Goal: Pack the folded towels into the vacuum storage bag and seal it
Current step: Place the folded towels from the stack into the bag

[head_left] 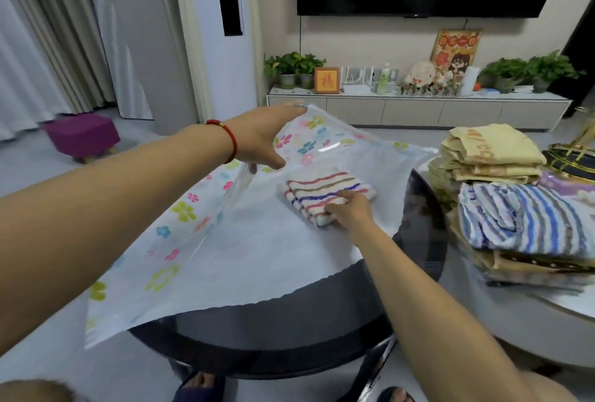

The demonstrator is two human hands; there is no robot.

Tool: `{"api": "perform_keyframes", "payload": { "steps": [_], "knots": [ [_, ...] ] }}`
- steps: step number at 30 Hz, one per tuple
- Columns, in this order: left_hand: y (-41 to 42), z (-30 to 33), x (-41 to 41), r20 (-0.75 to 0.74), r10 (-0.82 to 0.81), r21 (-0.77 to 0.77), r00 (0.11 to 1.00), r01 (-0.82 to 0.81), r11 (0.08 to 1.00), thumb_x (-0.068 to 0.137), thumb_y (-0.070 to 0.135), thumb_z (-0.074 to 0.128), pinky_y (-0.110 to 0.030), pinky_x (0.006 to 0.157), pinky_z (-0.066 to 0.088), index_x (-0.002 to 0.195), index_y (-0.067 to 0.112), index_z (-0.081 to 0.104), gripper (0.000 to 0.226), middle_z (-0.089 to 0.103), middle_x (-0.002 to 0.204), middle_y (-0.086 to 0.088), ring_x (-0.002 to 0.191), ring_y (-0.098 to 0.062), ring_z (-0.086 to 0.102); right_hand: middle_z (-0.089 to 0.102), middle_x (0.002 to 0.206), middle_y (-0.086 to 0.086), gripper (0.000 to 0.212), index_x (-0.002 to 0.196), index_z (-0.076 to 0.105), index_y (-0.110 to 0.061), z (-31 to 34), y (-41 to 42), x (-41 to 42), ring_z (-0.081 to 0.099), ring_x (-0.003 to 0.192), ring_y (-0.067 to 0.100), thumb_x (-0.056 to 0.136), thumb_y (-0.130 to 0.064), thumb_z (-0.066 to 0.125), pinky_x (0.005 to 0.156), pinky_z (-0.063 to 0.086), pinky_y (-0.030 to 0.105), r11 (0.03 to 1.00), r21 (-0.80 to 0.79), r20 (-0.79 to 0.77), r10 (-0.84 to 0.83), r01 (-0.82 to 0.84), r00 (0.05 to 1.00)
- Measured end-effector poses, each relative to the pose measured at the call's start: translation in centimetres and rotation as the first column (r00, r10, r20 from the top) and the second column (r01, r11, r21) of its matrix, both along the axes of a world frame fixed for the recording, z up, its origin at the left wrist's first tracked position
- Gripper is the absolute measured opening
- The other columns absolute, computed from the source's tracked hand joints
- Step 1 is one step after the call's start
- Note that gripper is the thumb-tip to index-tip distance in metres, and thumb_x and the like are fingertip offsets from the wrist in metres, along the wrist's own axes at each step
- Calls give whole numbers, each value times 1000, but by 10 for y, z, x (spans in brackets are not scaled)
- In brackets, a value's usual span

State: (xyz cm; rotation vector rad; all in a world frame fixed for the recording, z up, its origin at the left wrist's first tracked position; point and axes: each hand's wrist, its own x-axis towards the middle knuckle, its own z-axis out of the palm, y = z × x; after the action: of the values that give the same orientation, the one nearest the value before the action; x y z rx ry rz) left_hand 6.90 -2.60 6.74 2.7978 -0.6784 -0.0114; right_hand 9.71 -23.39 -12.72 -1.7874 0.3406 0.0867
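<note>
Holding up the top flap of one flowered vacuum storage bag (199, 240), the left hand (257, 140) pinches its edge. The right hand (349, 210) grips one striped folded towel (322, 194) inside the bag's open mouth on the dark round table (273, 337). One pile of folded towels (502, 195) waits near the right edge

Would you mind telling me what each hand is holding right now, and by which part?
The left hand lifts the storage bag's upper flowered layer by its edge. The right hand grips the striped folded towel at its near end, inside the bag.
</note>
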Motion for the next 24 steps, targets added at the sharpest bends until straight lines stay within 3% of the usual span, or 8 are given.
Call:
{"api": "perform_keyframes", "payload": {
  "steps": [2, 6, 10, 13, 15, 18, 21, 24],
  "knots": [
    [1, 1, 0, -5, -26, 8, 1000, 26, 1000, 77, 8, 78, -26, 41, 54, 157, 31, 13, 105, 12, 164, 10, 65, -15, 52, 59, 142, 16, 59, 141, 59, -12, -3, 6, 9, 62, 123, 34, 86, -11, 80, 105, 54, 42, 998, 21, 24, -54, 53, 998],
    [6, 1, -1, -32, -90, 0, 995, 90, 996, 75, 8, 79, -32, 39, 55, 156, 33, 14, 107, 10, 163, 17, 64, -1, 64, 57, 145, 17, 64, 145, 56, -8, -5, 24, 37, 60, 125, 33, 85, -12, 79, 105, 54, 42, 996, 6, 95, -87, 87, 992],
    [13, 1, 2, -35, -141, 7, 989, 142, 990, 74, 11, 81, -27, 35, 51, 156, 34, 16, 107, 9, 161, 24, 66, -12, 66, 49, 152, 16, 67, 152, 46, -12, 1, 47, 79, 55, 132, 34, 91, -14, 73, 107, 50, 37, 998, 28, 110, -54, 51, 993],
    [18, 2, 5, -20, -137, 15, 990, 137, 990, 75, 13, 81, -24, 35, 50, 156, 36, 16, 106, 10, 162, 23, 67, -11, 65, 42, 159, 11, 64, 158, 39, -23, 7, 51, 102, 48, 138, 34, 98, -31, 61, 101, 50, 36, 990, -138, 106, 25, -10, 994],
    [20, 4, 6, -18, -126, 21, 992, 126, 992, 75, 14, 82, -24, 36, 51, 156, 37, 15, 108, 10, 162, 21, 69, -10, 65, 36, 160, 13, 55, 153, 46, -30, 6, 55, 100, 44, 136, 37, 99, -38, 53, 98, 49, 40, 897, -440, 94, 20, 23, 995],
    [21, 4, 9, -18, -134, 13, 991, 134, 991, 74, 17, 83, -25, 36, 52, 156, 38, 14, 109, 7, 162, 24, 67, -8, 65, 33, 157, 20, 48, 140, 55, -25, -16, 67, 81, 39, 135, 43, 96, -44, 51, 102, 44, 50, 601, -789, 245, 112, 130, 963],
    [21, 1, 10, -20, -139, 9, 990, 139, 990, 74, 22, 85, -24, 37, 52, 155, 41, 13, 110, 8, 162, 23, 63, -10, 67, 39, 150, 12, 53, 140, 50, -31, -29, 73, 83, 36, 135, 42, 93, -54, 42, 110, 27, 57, 488, -872, 98, 254, -39, 962],
    [22, -3, 10, -19, -148, 23, 989, 148, 989, 73, 25, 85, -22, 36, 50, 155, 41, 13, 110, 12, 162, 19, 61, -12, 67, 24, 164, 8, 65, 152, 34, -37, -21, 70, 111, 24, 145, 43, 91, -61, 34, 115, 14, 62, 534, -828, -40, 247, -170, 968]
  ]
}}
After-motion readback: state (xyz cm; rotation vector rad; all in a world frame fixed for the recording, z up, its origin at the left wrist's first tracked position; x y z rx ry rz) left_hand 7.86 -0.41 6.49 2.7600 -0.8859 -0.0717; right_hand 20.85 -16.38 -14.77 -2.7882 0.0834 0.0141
